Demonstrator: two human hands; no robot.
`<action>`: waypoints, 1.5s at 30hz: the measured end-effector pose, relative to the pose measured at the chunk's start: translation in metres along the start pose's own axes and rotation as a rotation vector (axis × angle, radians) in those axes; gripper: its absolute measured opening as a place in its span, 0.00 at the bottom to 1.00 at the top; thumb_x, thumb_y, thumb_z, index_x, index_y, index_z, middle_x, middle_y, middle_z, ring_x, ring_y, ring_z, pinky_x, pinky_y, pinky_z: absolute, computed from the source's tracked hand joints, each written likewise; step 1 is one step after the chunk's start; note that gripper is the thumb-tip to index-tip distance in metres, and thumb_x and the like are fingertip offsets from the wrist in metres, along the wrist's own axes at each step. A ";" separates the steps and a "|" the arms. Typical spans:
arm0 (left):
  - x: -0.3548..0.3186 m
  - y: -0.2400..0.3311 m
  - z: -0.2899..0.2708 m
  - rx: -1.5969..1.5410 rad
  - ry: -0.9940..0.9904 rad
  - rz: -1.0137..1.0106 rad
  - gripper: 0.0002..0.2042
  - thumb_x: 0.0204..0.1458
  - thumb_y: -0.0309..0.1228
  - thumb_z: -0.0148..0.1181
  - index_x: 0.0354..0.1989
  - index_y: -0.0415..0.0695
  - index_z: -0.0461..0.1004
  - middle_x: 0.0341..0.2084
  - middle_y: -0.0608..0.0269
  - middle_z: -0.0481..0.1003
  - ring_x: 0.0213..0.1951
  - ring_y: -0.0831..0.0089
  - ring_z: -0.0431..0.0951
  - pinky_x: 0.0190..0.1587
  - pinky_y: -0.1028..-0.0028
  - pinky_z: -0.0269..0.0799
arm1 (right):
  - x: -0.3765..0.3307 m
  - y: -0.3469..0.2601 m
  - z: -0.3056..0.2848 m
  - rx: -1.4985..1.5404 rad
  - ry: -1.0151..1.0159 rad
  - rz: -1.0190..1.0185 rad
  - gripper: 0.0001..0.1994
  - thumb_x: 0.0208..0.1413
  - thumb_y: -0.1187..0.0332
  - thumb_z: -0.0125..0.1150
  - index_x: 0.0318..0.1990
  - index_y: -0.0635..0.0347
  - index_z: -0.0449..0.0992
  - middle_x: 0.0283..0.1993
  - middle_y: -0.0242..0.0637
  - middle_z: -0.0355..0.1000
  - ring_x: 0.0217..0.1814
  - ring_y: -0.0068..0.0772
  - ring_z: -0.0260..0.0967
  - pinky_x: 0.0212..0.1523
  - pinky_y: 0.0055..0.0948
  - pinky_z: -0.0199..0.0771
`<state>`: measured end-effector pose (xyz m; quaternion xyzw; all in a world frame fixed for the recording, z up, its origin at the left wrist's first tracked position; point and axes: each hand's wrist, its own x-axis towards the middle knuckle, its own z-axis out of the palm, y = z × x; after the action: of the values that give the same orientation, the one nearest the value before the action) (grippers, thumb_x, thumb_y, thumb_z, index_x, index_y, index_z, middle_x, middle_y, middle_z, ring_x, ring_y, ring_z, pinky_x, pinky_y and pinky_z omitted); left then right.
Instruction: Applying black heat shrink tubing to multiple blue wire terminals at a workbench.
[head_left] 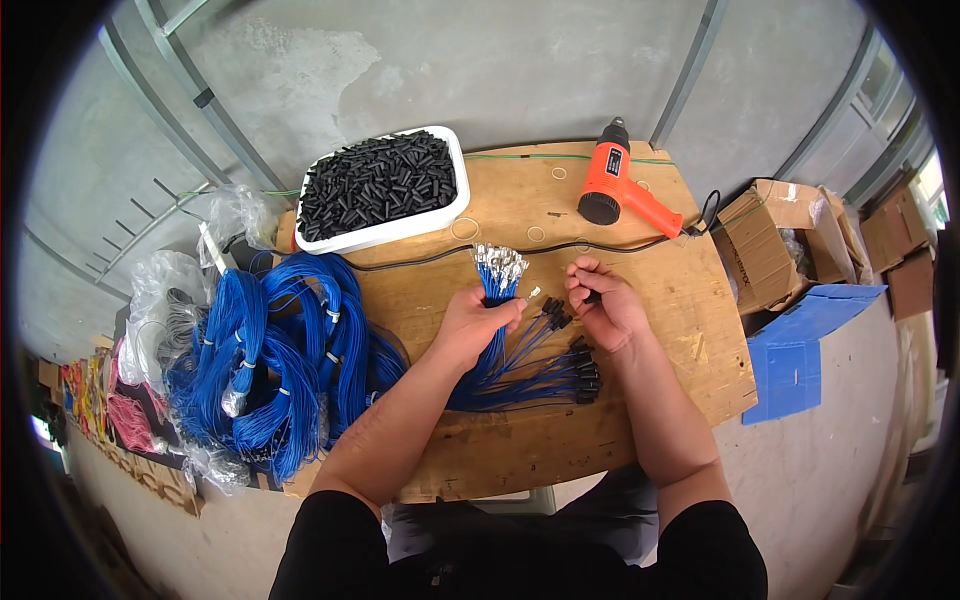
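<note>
My left hand is closed around a bundle of blue wires, with bare silvery metal terminals fanning out above the fist. One terminal sticks out apart from the others, beyond the thumb, toward my right hand. My right hand is held just right of it with curled fingers; a small dark thing shows among them, too hidden to name. Below and between the hands, several blue wires end in black sleeves lying on the wooden table.
A white tub full of short black sleeves stands at the back left. Coiled blue wire bundles cover the table's left side. An orange heat gun lies at the back right, near a black cable. Cardboard boxes stand beyond the right edge.
</note>
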<state>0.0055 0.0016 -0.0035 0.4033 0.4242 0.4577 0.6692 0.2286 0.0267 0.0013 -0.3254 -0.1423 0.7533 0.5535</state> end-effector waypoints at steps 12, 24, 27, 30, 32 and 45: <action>-0.002 0.003 0.002 -0.015 -0.010 0.012 0.06 0.53 0.23 0.65 0.33 0.36 0.74 0.22 0.65 0.74 0.24 0.79 0.71 0.28 0.78 0.64 | -0.008 -0.005 0.010 -0.020 -0.026 0.023 0.10 0.65 0.71 0.51 0.51 0.63 0.70 0.38 0.38 0.72 0.28 0.21 0.61 0.22 0.17 0.57; -0.002 0.003 0.000 -0.037 -0.011 0.016 0.06 0.53 0.23 0.65 0.34 0.36 0.74 0.22 0.65 0.73 0.24 0.79 0.71 0.28 0.78 0.63 | -0.018 -0.002 0.018 -0.384 -0.176 0.037 0.13 0.64 0.64 0.56 0.47 0.65 0.74 0.28 0.29 0.65 0.24 0.18 0.58 0.18 0.15 0.51; -0.002 0.004 0.001 -0.057 -0.009 0.013 0.06 0.53 0.23 0.65 0.34 0.36 0.74 0.22 0.65 0.73 0.24 0.78 0.71 0.28 0.78 0.63 | -0.021 -0.005 0.024 -0.251 -0.126 0.110 0.11 0.64 0.68 0.54 0.48 0.65 0.73 0.28 0.29 0.65 0.24 0.18 0.58 0.19 0.16 0.51; -0.003 0.005 0.001 -0.065 -0.003 -0.007 0.06 0.53 0.23 0.65 0.34 0.36 0.73 0.22 0.65 0.73 0.24 0.78 0.71 0.28 0.78 0.64 | -0.021 -0.004 0.022 -0.289 -0.134 0.097 0.10 0.64 0.70 0.52 0.49 0.65 0.73 0.29 0.31 0.67 0.24 0.18 0.59 0.19 0.16 0.52; -0.003 0.005 0.001 -0.070 -0.002 0.000 0.06 0.53 0.23 0.65 0.34 0.36 0.73 0.22 0.65 0.73 0.24 0.78 0.71 0.28 0.78 0.64 | -0.022 -0.001 0.023 -0.375 -0.177 0.045 0.10 0.64 0.71 0.53 0.49 0.64 0.73 0.32 0.34 0.71 0.25 0.18 0.59 0.19 0.16 0.52; -0.001 -0.001 -0.007 -0.075 -0.093 0.047 0.06 0.51 0.22 0.65 0.35 0.37 0.75 0.23 0.64 0.74 0.25 0.76 0.73 0.30 0.76 0.67 | -0.020 0.014 0.024 -0.507 -0.141 -0.092 0.08 0.59 0.74 0.63 0.44 0.67 0.78 0.33 0.37 0.77 0.22 0.13 0.58 0.19 0.13 0.52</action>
<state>-0.0009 0.0018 -0.0061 0.4085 0.3656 0.4698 0.6919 0.2068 0.0073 0.0176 -0.3934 -0.3795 0.6884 0.4767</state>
